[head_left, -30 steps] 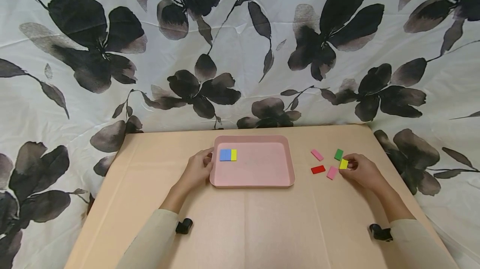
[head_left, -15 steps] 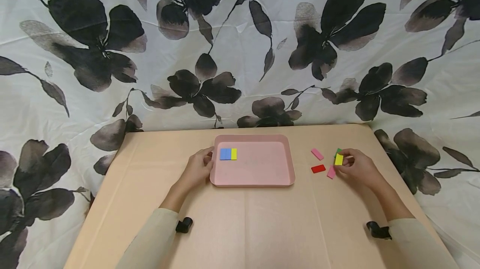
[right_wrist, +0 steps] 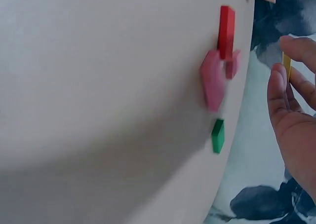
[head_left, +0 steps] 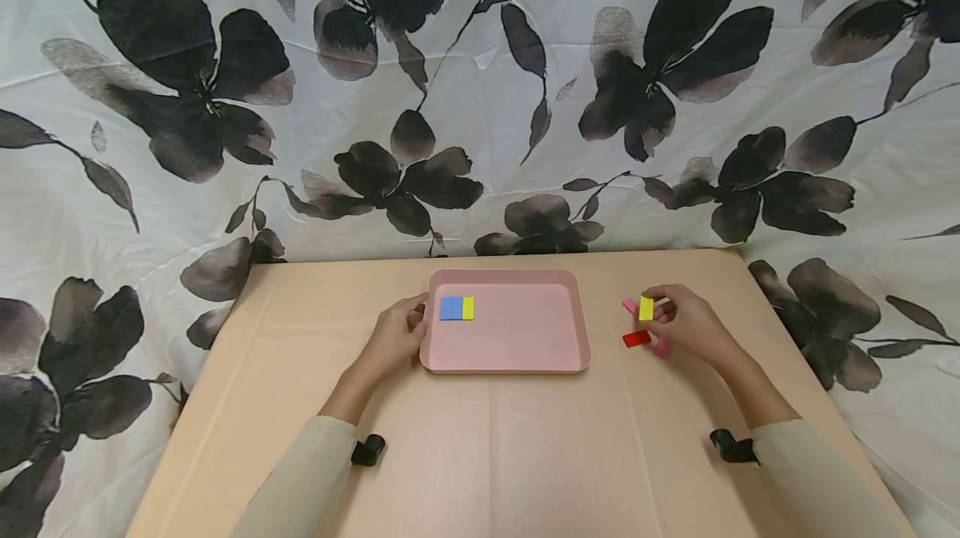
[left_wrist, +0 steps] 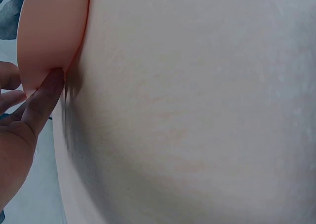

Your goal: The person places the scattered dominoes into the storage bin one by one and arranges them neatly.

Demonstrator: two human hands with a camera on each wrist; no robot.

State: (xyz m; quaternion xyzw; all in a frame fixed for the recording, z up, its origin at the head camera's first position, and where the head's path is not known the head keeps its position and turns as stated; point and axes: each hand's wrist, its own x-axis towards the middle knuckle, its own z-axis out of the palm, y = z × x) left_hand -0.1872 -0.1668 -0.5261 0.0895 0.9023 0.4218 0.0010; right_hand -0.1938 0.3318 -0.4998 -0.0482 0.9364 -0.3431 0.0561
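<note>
At the left, the left hand (head_left: 396,334) has its thumb and fingers pinched on the left edge of the pink tray (head_left: 510,363). The tray looks stiff, smooth and light, so it could slide if pushed; the rim seems a good place for holding it. Inside, near its upper left corner, lie the blue pieces (head_left: 451,309), probably two, and touching them a flat yellow piece (head_left: 468,309). To the right of the tray, on the table (head_left: 555,455), are one pink piece (head_left: 629,304) and a red piece (head_left: 637,339). Next comes the held yellow piece (head_left: 646,309), raised above the table, with thumb and fingertips of the right hand (head_left: 690,325) clamped on it. It seems light, hard and not fragile, but thin; the opposite edges or faces suit a fingertip pinch. Under this hand another pink piece (head_left: 660,347) shows partly; the right wrist view also shows a green piece (right_wrist: 217,135).
</note>
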